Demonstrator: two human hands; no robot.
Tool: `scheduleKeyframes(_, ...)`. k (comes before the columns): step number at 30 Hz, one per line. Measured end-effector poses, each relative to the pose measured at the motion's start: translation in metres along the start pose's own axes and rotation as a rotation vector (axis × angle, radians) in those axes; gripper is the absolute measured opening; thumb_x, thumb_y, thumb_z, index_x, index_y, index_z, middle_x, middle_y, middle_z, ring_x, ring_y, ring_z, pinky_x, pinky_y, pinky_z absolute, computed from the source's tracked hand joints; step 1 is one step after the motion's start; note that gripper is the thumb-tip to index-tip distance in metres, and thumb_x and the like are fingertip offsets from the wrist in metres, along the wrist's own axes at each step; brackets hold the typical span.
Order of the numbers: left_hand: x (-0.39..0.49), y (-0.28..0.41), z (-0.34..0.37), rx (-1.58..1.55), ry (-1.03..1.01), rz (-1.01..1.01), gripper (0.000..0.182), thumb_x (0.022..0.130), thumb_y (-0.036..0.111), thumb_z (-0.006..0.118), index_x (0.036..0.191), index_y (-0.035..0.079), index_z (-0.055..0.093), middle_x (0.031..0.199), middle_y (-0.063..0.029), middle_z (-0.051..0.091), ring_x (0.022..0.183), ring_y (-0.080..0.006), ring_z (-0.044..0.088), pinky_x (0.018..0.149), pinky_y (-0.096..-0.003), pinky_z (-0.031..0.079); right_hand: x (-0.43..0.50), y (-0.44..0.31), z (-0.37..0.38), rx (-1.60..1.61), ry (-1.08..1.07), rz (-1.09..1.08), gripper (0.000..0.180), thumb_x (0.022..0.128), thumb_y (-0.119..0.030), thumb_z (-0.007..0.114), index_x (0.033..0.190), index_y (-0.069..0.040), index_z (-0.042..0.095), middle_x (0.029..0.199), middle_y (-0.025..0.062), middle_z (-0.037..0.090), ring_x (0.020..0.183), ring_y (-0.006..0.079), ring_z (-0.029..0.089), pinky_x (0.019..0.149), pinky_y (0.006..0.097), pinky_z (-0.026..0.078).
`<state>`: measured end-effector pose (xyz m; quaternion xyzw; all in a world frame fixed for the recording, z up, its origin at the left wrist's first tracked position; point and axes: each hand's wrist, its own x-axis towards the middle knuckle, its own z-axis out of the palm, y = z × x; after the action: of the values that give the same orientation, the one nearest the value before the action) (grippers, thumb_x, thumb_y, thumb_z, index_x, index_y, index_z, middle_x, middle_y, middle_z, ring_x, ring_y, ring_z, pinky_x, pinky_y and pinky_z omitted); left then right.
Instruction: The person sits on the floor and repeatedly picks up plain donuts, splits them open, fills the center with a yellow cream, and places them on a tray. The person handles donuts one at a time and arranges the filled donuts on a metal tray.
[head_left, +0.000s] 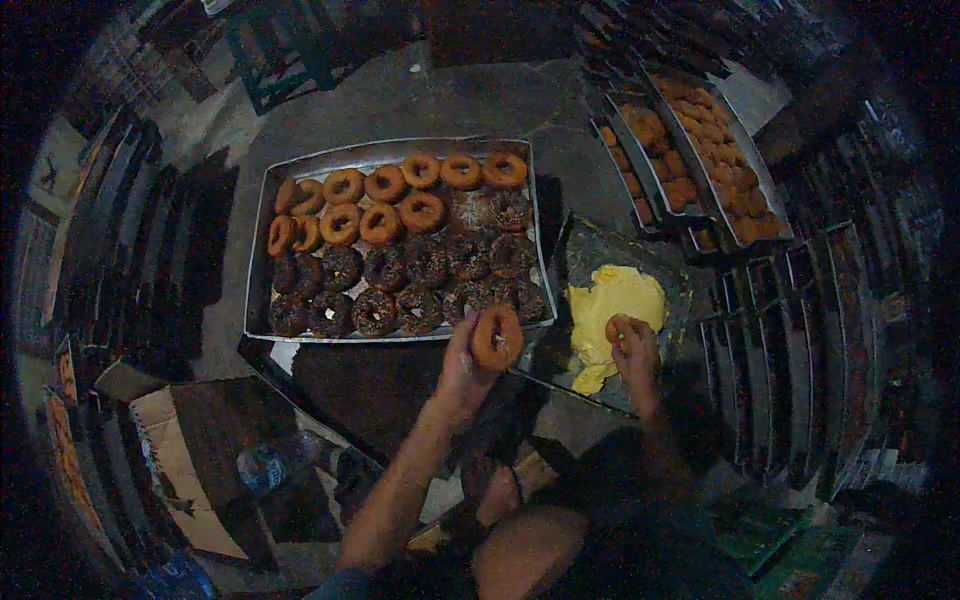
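Observation:
My left hand grips a plain ring doughnut, tilted up at the front edge of a metal tray. In my right hand is another brown doughnut, held against or just above a mound of yellow cream or spread; I cannot tell whether it touches. Within the tray, plain doughnuts fill the back rows. Dark-coated doughnuts with pale sprinkles line the front rows, and one more sits at the right among the plain ones.
Trays of golden-brown baked pieces stand at the back right. Racked trays line the right side, with dark stacked trays on the left. An open cardboard box and a clear plastic item lie at the lower left.

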<state>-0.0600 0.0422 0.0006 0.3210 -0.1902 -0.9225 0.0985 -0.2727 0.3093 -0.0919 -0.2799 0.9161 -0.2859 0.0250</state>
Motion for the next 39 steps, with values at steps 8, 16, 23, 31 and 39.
scheduleKeyframes(8,0.009,-0.003,-0.009,-0.009,0.027,0.013,0.047,0.095,0.041,0.050,0.125,0.005,0.055,0.120,-0.0090,0.061,0.110,-0.0237,0.060,0.100,-0.0375,0.046,-0.003,-0.012,-0.008,-0.159,-0.046,0.194,0.046,0.079,-0.016,0.072,0.123,-0.009,0.062,0.119,0.0130,0.061,0.107,0.0322,0.061,0.092,0.0424,0.050)
scheduleKeyframes(16,0.001,0.010,0.001,0.107,-0.077,0.099,0.043,0.097,0.039,0.053,0.126,0.007,0.056,0.123,-0.0068,0.060,0.112,-0.0215,0.059,0.100,-0.0354,0.046,-0.006,-0.097,-0.029,1.817,-0.049,0.637,0.051,0.094,-0.024,0.056,0.138,-0.002,0.045,0.138,0.0146,0.051,0.129,0.0312,0.048,0.111,0.0488,0.038)
scheduleKeyframes(23,-0.016,0.020,0.008,0.022,-0.138,0.045,0.048,0.098,0.046,0.051,0.129,0.010,0.053,0.122,-0.0078,0.061,0.111,-0.0218,0.059,0.098,-0.0373,0.047,-0.002,-0.165,-0.045,1.883,-0.197,0.530,0.061,0.089,-0.027,0.062,0.140,0.000,0.043,0.139,0.0158,0.051,0.131,0.0323,0.047,0.111,0.0509,0.037)
scheduleKeyframes(31,-0.023,0.030,0.017,0.240,-0.013,0.155,0.053,0.096,0.050,0.052,0.131,0.011,0.051,0.122,-0.0064,0.058,0.112,-0.0219,0.057,0.097,-0.0397,0.046,-0.003,-0.190,-0.025,1.449,-0.107,0.152,0.054,0.084,-0.019,0.066,0.131,0.001,0.050,0.134,0.0135,0.054,0.125,0.0262,0.053,0.107,0.0433,0.043)
scheduleKeyframes(39,-0.025,0.039,0.031,0.379,-0.158,0.207,0.049,0.095,0.050,0.052,0.123,0.010,0.055,0.112,-0.0061,0.061,0.103,-0.0204,0.060,0.089,-0.0344,0.049,-0.005,-0.189,-0.033,1.922,-0.136,0.458,0.048,0.089,-0.014,0.062,0.134,-0.003,0.049,0.128,0.0105,0.058,0.118,0.0242,0.058,0.102,0.0427,0.048)
